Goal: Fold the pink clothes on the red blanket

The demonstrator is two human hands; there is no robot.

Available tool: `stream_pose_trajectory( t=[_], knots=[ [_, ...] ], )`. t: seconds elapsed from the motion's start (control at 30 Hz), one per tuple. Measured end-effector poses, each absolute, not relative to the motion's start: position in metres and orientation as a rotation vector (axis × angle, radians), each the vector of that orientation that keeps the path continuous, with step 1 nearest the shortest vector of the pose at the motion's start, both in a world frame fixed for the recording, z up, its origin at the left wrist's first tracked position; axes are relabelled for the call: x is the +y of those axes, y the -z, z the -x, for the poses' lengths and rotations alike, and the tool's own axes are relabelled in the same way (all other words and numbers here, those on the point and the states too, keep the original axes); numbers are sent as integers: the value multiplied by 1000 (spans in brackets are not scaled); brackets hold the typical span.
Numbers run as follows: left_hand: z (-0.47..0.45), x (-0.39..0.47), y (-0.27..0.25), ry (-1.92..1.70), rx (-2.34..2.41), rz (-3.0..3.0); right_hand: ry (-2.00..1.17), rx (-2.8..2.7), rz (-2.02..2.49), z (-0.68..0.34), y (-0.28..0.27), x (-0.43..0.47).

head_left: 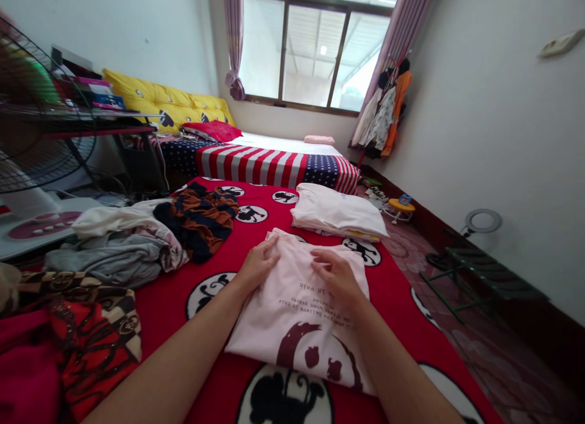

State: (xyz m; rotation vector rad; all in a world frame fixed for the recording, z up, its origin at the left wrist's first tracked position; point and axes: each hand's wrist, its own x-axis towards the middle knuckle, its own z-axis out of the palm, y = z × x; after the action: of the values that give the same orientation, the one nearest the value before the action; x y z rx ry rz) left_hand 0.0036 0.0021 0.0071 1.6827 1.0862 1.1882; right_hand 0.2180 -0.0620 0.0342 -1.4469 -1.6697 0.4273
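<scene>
A pale pink T-shirt (292, 314) with a dark red print and upside-down lettering lies folded on the red bedspread (388, 357). My left hand (261, 262) rests on the shirt's far left edge, its fingers stretched forward. On the upper right part of the cloth lies my right hand (336, 275), fingers spread and slightly bent. Neither hand grips the fabric. Just beyond the shirt sits a stack of folded white clothes (338, 211).
Crumpled clothes lie to the left: a striped brown-and-navy garment (201, 217), a grey garment (109, 256) and a red patterned one (91, 345). A fan (41, 119) stands at the far left. A dark green folding stool (484, 272) is on the floor at right.
</scene>
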Motion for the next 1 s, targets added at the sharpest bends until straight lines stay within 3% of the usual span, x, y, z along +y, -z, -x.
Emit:
stream_pose_trajectory(
  t=[0.17, 0.3, 0.43, 0.73, 0.8, 1.0],
  knots=[
    [-5, 3, -7, -1213, 1106, -1666, -138, -1311, 1946, -295, -45, -66],
    [-6, 3, -6, -1197, 1127, -1659, -198, -1351, 2151, -324, -40, -76],
    [-6, 2, -8, -1196, 1131, -1669, -150, -1384, 2241, -309, -36, -79],
    [-6, 1, -8, -1163, 1150, -1671, 287, -1558, 2339, -261, -52, -89],
    [-6, 2, -7, -1148, 1166, -1683, 219, -1515, 2238, -261, -49, -86],
    [-6, 3, -6, -1161, 1158, -1713, -650, -998, 1620, -281, -40, -65]
  ],
)
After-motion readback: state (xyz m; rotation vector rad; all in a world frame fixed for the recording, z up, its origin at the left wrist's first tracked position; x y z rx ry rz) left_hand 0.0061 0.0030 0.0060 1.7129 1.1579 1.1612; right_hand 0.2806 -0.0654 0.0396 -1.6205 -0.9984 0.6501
